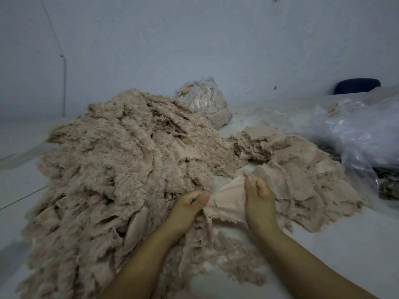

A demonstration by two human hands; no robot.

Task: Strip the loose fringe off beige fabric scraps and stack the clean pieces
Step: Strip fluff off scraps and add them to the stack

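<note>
A beige fabric scrap (228, 201) is stretched between my two hands just above the table. My left hand (190, 207) pinches its left edge, thumb on top. Its right side is pinched by my right hand (258, 199), fingers curled round the cloth. Fringe hangs along the scrap's lower edge. A big heap of fringed beige scraps (112, 169) fills the left half of the table. To the right lies a spread stack of flatter beige pieces (302, 169). Loose fringe (237, 264) lies on the table between my forearms.
The white table (323, 244) runs to a pale wall. At the back stands a tied clear bag (203, 100) stuffed with beige scraps. Crumpled clear plastic sheeting (362, 130) covers the right side, with dark scraps (388, 184) under it. A dark chair back (357, 85) shows behind.
</note>
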